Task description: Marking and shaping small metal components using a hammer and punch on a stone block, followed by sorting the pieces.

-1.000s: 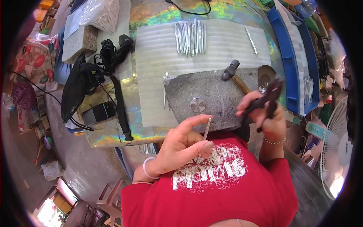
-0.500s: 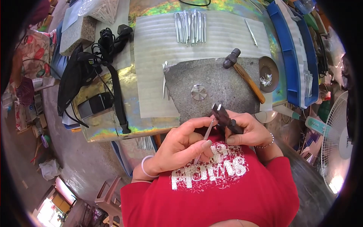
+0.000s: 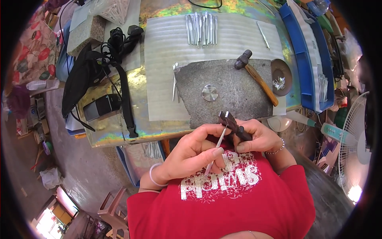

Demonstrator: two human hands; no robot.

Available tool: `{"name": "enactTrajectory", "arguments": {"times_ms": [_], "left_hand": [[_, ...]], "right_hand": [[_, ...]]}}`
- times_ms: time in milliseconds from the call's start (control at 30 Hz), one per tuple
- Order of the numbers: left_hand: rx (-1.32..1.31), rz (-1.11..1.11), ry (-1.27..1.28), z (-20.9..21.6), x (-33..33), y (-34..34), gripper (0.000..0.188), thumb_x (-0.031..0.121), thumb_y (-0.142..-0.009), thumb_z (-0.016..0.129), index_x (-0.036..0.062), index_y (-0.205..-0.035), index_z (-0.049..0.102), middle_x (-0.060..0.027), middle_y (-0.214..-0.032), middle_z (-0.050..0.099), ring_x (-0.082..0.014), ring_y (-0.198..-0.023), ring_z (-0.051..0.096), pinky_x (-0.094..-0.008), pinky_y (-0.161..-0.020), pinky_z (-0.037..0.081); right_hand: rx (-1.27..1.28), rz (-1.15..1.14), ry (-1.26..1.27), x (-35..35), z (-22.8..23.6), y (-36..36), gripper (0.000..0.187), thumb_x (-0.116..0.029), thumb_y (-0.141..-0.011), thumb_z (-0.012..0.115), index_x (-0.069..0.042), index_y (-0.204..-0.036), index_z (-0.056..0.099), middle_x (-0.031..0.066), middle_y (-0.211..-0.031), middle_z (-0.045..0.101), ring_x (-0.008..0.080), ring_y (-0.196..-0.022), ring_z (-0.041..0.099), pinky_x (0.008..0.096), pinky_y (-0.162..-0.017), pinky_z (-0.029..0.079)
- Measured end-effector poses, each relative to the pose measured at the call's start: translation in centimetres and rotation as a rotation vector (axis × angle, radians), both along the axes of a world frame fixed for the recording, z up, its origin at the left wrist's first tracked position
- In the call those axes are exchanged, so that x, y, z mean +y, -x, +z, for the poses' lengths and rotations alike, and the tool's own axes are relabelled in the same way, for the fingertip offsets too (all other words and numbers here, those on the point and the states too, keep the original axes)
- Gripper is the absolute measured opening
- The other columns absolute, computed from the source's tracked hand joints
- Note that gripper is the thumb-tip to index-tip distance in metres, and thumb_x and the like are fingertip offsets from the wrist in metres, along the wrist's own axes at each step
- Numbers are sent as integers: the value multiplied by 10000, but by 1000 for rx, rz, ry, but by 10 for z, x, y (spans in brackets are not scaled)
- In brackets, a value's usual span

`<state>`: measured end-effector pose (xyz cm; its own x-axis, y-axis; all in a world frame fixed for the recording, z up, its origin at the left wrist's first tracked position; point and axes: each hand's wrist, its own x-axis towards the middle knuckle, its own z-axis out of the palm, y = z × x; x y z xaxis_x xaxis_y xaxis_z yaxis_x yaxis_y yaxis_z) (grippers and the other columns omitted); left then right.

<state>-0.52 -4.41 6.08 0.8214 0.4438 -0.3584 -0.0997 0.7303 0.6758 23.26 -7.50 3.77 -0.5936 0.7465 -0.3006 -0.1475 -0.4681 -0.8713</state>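
Note:
My left hand pinches a slim silver metal piece, long and tapered, between thumb and fingers. Its upper tip lies right beside the dark jaws of a pair of pliers; whether the jaws touch it I cannot tell. My right hand is closed around the pliers' handles, which it mostly hides. Both hands are close together in front of my red shirt. Just beyond them, a round metal disc lies on a dark stone slab, and a wooden-handled hammer rests across the slab's right side.
Several similar metal pieces lie in a row on white foam sheet. A round dish holds small metal bits. Blue trays stand at the right, near a fan. Left are a black strapped bag and a stone block.
The pliers' jaws have shifted slightly left and down, and now look a little farther apart, nearer the metal piece's tip. Both hands keep their grips. The view has tilted slightly.

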Motion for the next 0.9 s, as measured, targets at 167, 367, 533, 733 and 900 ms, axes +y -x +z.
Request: {"name": "enactTrajectory", "arguments": {"times_ms": [167, 367, 533, 733, 900], "left_hand": [[-28, -6, 11, 0, 0, -2, 386, 82, -957, 468, -30, -1302, 336, -110, -796, 638, -142, -705, 632, -257, -641, 505], [-3, -24, 66, 5, 2, -7, 372, 78, -955, 467, -39, -1287, 344, -115, -785, 634, -148, -688, 628, -257, -617, 500], [22, -23, 90, 3, 3, -9, 335, 76, -945, 475, -37, -1242, 369, -117, -742, 631, -146, -639, 621, -244, -599, 495], [53, -33, 120, 3, 5, -10, 304, 83, -940, 474, -32, -1210, 395, -119, -716, 630, -141, -585, 609, -235, -543, 479], [92, -43, 137, -12, 4, -9, 277, 75, -937, 469, -17, -1193, 420, -108, -697, 629, -142, -573, 609, -241, -532, 486]], "right_hand": [[-16, 19, -52, -2, -1, -3, 156, -86, -778, 708, -16, -741, 573, 100, -1152, 524, 168, -994, 488, 305, -865, 371], [-58, 25, -110, -5, 1, -6, 148, -76, -789, 699, -8, -765, 570, 102, -1160, 516, 163, -1000, 497, 297, -860, 387], [-125, 13, -202, -7, 0, -7, 157, -83, -808, 689, 10, -799, 563, 103, -1129, 533, 166, -986, 521, 291, -830, 412], [-192, 12, -331, -11, -6, -8, 185, -97, -804, 699, 26, -862, 572, 80, -965, 585, 148, -858, 569, 276, -762, 447], [-234, -16, 132, -23, -5, -2, 267, -180, -780, 749, -9, -922, 602, -3, -793, 558, 61, -702, 522, 206, -650, 419]]}}
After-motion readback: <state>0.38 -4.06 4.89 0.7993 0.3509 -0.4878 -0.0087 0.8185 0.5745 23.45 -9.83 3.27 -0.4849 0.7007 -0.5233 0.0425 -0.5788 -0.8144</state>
